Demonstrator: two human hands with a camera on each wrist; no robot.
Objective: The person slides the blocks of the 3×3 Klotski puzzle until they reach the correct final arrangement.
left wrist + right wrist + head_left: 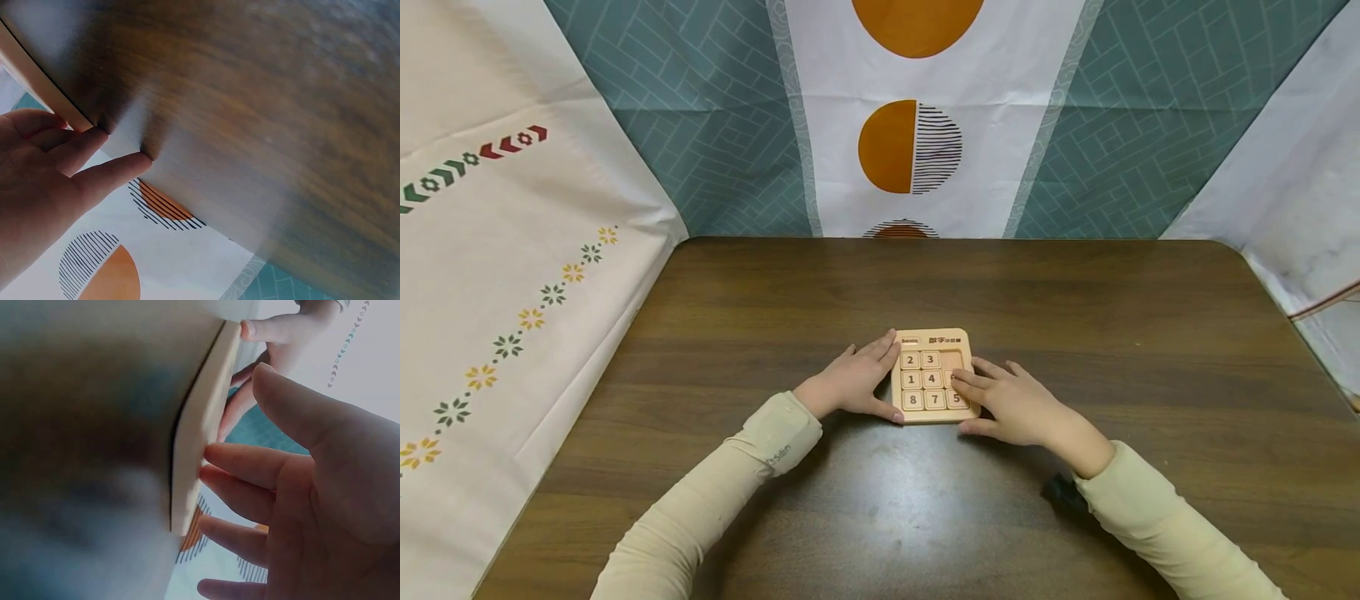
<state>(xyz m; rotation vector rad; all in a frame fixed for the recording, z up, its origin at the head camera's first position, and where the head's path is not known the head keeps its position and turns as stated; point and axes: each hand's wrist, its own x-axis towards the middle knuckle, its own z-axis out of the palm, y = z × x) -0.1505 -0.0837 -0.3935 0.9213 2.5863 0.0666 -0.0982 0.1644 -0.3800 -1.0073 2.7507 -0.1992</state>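
A light wooden number slide puzzle lies flat on the table. Its printed tiles read 2 and 3 above, 1 and 4 in the middle, 8, 7 and 5 below; the top right slot is vacant. My left hand braces the puzzle's left side, thumb near the lower left corner and straight fingers along the edge. My right hand reaches over the right side, fingertips on the middle-row right tile, whose number they cover. Its thumb is by the lower right corner. In the right wrist view the puzzle's edge shows beside the fingers.
The brown wooden table extends around the puzzle. Behind it hangs a green and white cloth with orange circles. Patterned white fabric hangs at the left. A small dark thing shows under the right wrist.
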